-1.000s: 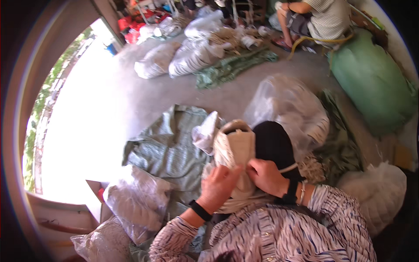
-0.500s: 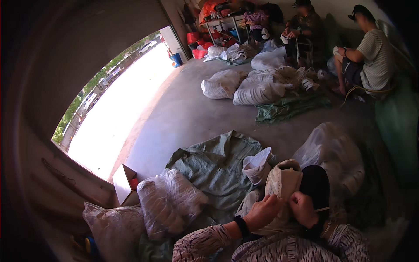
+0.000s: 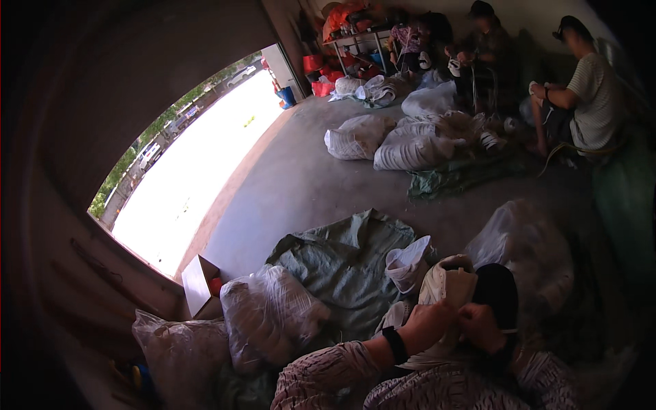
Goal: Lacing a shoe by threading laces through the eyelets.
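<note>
Off-white sneaker just in front of the patterned top, collar opening turned away from it, under close two-handed work on the upper by the look of it; next move judged to call for a steady shoe and small, matched finger motions. All around, a dim, wide room, open at left through a broad doorway onto glaring daylight, with a smooth grey floor running back to seated co-workers, among them one in a striped top. Spread on the floor ahead, a crumpled green woven sheet. Beyond the sneaker at right, a loose clear bag; to the left, two plastic bags packed with pale goods; farther back, stuffed white sacks near dark green cloth. Behind the packed pair, an open white carton with something red at its mouth. Just left of the collar, a white shoe-like piece, probably another upper. Left hand and right hand close together over the upper, fingers curled inward as if pinching; cannot tell on what, if anything. Smallest, a dark wristband on the left wrist
</note>
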Action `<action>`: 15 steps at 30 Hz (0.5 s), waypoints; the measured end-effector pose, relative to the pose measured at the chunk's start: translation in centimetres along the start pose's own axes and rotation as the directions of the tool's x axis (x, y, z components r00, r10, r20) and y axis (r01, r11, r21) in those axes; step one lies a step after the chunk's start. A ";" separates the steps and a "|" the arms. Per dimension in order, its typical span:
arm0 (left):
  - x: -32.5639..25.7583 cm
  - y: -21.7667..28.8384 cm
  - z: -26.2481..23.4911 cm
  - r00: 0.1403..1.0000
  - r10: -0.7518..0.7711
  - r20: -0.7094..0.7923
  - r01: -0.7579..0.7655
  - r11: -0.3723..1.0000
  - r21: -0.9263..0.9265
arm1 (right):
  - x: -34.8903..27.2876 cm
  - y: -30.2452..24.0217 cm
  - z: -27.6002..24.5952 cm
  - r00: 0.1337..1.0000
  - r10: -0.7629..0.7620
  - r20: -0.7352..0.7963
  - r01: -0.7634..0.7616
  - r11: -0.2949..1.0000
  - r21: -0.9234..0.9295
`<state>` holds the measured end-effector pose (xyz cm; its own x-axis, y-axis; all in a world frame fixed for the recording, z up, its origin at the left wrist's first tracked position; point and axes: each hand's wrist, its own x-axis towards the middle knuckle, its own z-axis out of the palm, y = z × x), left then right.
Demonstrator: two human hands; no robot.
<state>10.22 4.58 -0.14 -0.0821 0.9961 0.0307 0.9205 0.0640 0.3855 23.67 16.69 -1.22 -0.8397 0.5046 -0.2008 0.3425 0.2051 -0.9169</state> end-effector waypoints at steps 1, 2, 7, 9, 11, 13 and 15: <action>0.0 -0.2 0.3 1.000 -0.002 0.001 0.002 1.000 0.002 | -0.2 -0.8 -0.1 0.999 0.041 0.030 -0.041 0.999 0.010; 0.2 -0.3 0.7 1.000 -0.011 -0.002 0.011 0.999 0.046 | -0.3 -1.2 -0.2 0.995 0.082 0.062 -0.083 0.996 0.019; -0.2 0.0 0.2 0.998 -0.039 -0.048 0.037 0.999 -0.039 | 0.2 0.4 -1.6 0.985 -0.137 0.105 0.139 0.990 -0.020; -0.8 0.3 -1.0 0.992 -0.075 -0.106 0.071 0.997 -0.036 | 0.0 0.4 -2.8 0.942 -0.314 0.114 0.327 0.939 -0.110; -1.8 -0.5 -1.4 0.961 -0.132 -0.241 0.083 0.975 -0.206 | -1.2 -1.3 -4.4 0.975 0.018 0.221 -0.009 0.999 -0.043; -2.7 -1.8 0.5 0.930 -0.167 -0.327 0.058 0.946 -0.320 | -1.0 -1.3 -4.8 0.955 0.064 0.290 -0.048 0.997 -0.061; -2.2 -2.6 2.6 0.971 -0.054 -0.231 0.018 0.988 -0.155 | -0.5 -1.5 -4.7 0.932 0.069 0.355 -0.031 0.993 -0.113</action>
<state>8.98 2.41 -3.66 -0.2179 0.9503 0.2222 0.8485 0.0719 0.5243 25.58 20.12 1.84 -0.9087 0.1866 -0.3735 0.4138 0.2831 -0.8652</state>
